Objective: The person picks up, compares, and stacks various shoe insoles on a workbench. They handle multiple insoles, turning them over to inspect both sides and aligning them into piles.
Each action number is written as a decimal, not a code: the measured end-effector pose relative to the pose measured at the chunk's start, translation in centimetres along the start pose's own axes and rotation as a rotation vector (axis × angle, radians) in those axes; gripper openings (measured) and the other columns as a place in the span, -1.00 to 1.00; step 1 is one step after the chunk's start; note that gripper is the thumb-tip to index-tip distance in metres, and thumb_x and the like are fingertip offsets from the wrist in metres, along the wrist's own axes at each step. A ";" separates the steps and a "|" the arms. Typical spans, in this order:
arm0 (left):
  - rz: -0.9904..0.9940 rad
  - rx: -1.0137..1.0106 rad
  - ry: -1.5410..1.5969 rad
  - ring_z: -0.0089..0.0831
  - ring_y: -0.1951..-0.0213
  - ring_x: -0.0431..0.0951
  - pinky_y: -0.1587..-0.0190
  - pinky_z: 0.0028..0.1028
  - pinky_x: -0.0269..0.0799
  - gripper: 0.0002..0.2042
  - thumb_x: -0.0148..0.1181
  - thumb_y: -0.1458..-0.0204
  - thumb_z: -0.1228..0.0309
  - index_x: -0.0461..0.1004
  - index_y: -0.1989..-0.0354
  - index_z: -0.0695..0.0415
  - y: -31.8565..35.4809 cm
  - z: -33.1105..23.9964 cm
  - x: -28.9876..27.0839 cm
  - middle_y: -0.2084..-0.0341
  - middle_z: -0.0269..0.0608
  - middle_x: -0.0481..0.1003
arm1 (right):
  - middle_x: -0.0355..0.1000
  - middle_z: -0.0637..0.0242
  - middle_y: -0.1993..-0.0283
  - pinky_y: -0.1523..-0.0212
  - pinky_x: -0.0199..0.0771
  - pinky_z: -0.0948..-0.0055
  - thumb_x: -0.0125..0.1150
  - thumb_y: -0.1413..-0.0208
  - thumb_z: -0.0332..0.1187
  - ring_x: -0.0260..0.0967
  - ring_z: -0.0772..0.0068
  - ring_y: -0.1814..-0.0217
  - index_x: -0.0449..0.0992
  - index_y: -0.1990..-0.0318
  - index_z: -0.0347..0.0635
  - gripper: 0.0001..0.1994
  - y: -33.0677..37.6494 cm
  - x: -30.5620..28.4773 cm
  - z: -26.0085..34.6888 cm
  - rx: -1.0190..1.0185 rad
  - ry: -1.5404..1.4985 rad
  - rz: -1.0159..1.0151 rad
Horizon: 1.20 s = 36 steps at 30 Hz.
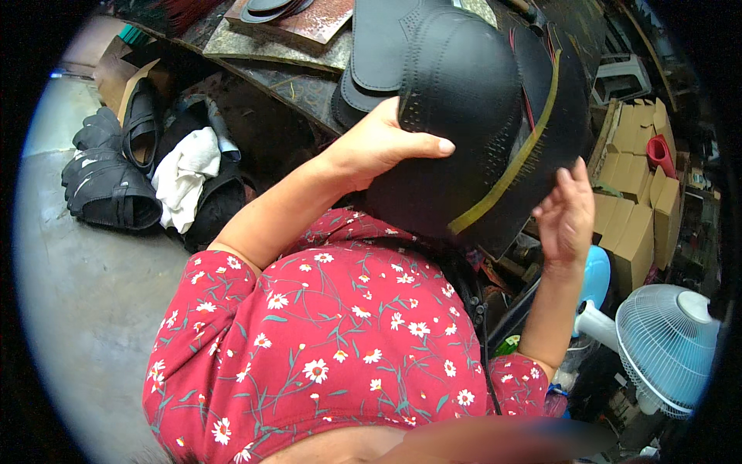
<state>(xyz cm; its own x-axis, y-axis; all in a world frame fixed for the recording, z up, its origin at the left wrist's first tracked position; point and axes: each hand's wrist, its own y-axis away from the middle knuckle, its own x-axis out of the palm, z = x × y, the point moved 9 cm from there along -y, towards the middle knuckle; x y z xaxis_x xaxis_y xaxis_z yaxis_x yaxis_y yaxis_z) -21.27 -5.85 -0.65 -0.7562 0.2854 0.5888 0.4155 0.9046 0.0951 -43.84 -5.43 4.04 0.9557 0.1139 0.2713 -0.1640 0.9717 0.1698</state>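
My left hand [379, 147] grips the left side of a black leather shoe upper [464, 77], its thumb on top and the other fingers hidden underneath. The leather is curved, with rows of small punched holes. Along its right part runs a narrow yellow strip [510, 170], with stitch-like marks beside it. Farther right, another black leather piece [576, 108] with a red-edged strip lies alongside. Beside the lower right edge of the leather is my right hand [568, 209], fingers loosely bent and apart, holding nothing visible. Whether its fingertips touch the leather I cannot tell.
More flat black leather pieces [375, 50] are stacked on the dark workbench [286, 85], near a stone slab [263, 50]. Black shoes [116, 189] and a white cloth [187, 174] lie at left. Cardboard boxes [626, 232] and a fan [668, 348] stand at right.
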 end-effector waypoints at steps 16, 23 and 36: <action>-0.130 -0.024 -0.009 -0.35 0.06 0.56 -0.07 -0.33 0.46 -0.56 0.21 -0.01 0.46 0.42 -0.12 0.28 1.4 -1.1 -3.0 0.06 -0.12 0.55 | 0.43 0.46 0.42 0.66 0.26 0.68 0.22 -0.25 -0.28 0.27 0.71 0.63 0.44 0.03 -0.19 -0.76 -1.4 -2.7 -3.7 0.102 0.737 -0.160; -0.056 -0.029 -0.022 -0.38 0.04 0.55 -0.09 -0.33 0.45 -0.56 0.28 -0.02 0.46 0.44 -0.11 0.27 1.1 -1.0 -1.7 0.05 -0.14 0.55 | 0.57 0.42 0.21 0.69 0.30 0.77 0.15 -0.30 -0.27 0.43 0.71 0.56 0.44 -0.04 -0.13 -0.76 0.0 -1.5 -0.5 0.033 0.079 -0.075; 0.037 -0.151 0.141 -0.36 0.04 0.57 -0.09 -0.32 0.47 -0.55 0.19 -0.13 0.29 0.41 -0.15 0.28 0.3 1.3 0.8 0.02 -0.13 0.55 | 0.44 0.19 -0.18 -0.15 0.45 0.39 0.29 -0.04 -0.64 0.45 0.36 -0.13 0.30 -0.22 -0.22 -0.45 0.0 1.1 -3.0 -0.031 0.120 -0.099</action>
<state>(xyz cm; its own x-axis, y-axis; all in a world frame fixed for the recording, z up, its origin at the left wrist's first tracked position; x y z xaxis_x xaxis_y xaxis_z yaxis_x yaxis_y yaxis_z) -22.37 -4.96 -1.21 -0.6655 0.2605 0.6995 0.5206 0.8336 0.1849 -42.05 -4.72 1.46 0.9895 0.0394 0.1389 -0.0617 0.9852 0.1599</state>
